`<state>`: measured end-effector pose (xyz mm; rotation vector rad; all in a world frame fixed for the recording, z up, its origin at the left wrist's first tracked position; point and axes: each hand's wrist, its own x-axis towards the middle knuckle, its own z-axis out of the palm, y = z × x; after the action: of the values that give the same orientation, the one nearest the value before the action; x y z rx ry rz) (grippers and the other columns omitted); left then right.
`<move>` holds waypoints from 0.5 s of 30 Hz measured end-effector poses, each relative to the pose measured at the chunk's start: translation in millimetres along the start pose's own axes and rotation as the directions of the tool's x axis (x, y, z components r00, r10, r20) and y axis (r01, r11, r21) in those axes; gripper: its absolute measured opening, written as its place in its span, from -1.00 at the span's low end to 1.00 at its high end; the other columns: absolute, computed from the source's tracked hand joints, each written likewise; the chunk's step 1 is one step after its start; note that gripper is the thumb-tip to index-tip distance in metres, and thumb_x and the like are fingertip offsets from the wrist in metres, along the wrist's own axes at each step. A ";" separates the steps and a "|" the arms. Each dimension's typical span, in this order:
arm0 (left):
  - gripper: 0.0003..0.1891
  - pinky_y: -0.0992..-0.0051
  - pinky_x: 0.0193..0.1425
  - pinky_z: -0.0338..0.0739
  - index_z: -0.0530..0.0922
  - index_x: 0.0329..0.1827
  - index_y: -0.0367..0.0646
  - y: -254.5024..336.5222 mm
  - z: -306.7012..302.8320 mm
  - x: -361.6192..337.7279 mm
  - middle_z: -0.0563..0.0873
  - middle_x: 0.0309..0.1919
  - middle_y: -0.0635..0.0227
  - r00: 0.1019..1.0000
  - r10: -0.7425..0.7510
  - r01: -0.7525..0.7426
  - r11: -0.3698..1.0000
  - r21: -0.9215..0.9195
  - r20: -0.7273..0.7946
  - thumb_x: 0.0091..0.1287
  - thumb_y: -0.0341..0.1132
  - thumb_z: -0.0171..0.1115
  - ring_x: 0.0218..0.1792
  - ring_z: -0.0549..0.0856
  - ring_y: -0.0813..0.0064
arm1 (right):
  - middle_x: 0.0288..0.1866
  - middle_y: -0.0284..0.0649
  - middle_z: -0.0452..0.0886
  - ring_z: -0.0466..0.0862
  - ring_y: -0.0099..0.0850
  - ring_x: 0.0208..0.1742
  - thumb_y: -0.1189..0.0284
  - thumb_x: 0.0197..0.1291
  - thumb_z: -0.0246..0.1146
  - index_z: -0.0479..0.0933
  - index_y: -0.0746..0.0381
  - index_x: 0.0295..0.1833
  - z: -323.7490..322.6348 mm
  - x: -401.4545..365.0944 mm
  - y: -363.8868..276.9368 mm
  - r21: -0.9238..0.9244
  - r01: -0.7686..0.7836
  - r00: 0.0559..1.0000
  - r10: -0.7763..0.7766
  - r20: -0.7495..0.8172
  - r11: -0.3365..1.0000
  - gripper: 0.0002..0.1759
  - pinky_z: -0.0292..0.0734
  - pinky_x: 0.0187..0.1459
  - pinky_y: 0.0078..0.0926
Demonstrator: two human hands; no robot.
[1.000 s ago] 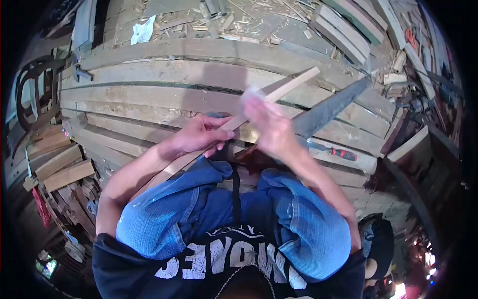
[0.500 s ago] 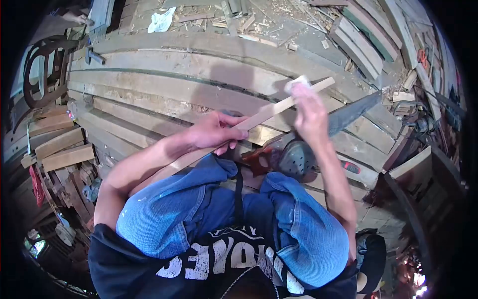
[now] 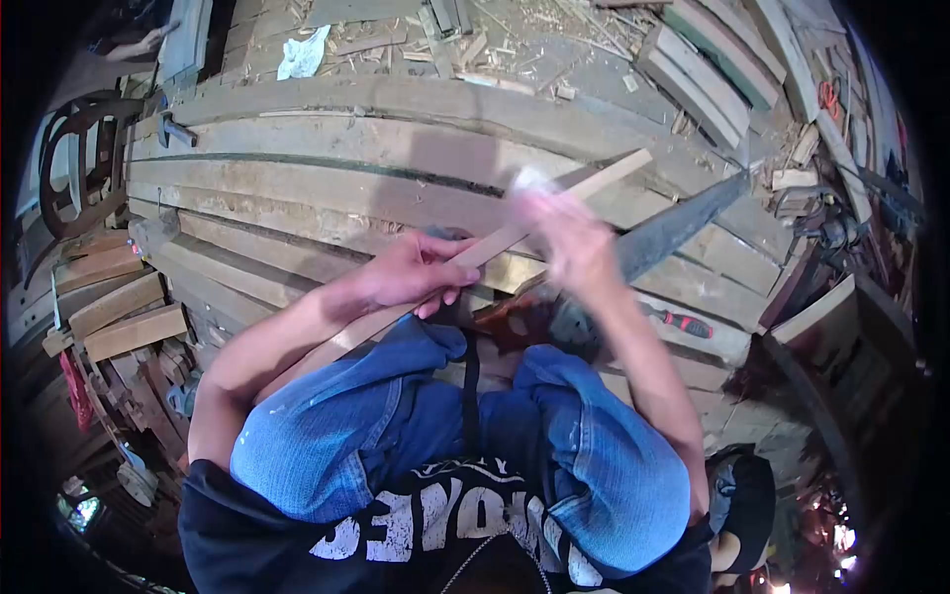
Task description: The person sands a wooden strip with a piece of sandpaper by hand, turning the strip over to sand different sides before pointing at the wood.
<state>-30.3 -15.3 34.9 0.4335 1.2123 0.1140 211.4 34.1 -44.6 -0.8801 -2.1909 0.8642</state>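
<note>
A long, narrow wooden strip (image 3: pixel 616 173) runs diagonally from beside my left thigh up to the right. My left hand (image 3: pixel 421 270) is closed around its middle, thumb on top. Further along, my right hand (image 3: pixel 572 241), smeared by motion, pinches a folded whitish pad (image 3: pixel 535 180) against the strip; what the pad is made of does not show. Beneath my right forearm lies a handsaw (image 3: pixel 683 228) with a reddish-brown handle. Next to that handle is a rounded grey object with dark holes (image 3: pixel 576 325), partly hidden by my arm.
Thick wooden planks (image 3: pixel 327 139) form the surface before me. A red-and-black-handled screwdriver (image 3: pixel 688 324) lies at the right, a hammer (image 3: pixel 176 130) at the far left. Wood offcuts (image 3: pixel 134 332) are stacked at left. A white scrap (image 3: pixel 303 52) lies among shavings. Another person's hand (image 3: pixel 143 45) shows top left.
My right hand and the whitish pad have slid down the strip, toward my left hand. My left hand keeps its hold on the strip. The view has shifted slightly.
</note>
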 end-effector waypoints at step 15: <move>-0.49 0.66 -0.68 0.36 0.39 0.42 -0.17 13.3 0.9 -0.8 0.56 -0.61 0.48 0.997 0.081 -0.081 0.997 -0.017 0.002 0.41 -0.35 0.24 -0.73 0.50 0.71 | 0.15 -0.04 0.65 0.59 -0.12 0.26 0.62 0.31 0.09 0.62 0.35 0.06 -26.7 -9.3 77.5 -0.153 -0.244 0.967 0.229 -0.113 0.958 -0.72 0.44 0.34 -0.22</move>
<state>-27.8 -3.6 41.0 0.4682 1.1907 0.1933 263.5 79.8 -89.4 -1.2602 -2.1261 0.7394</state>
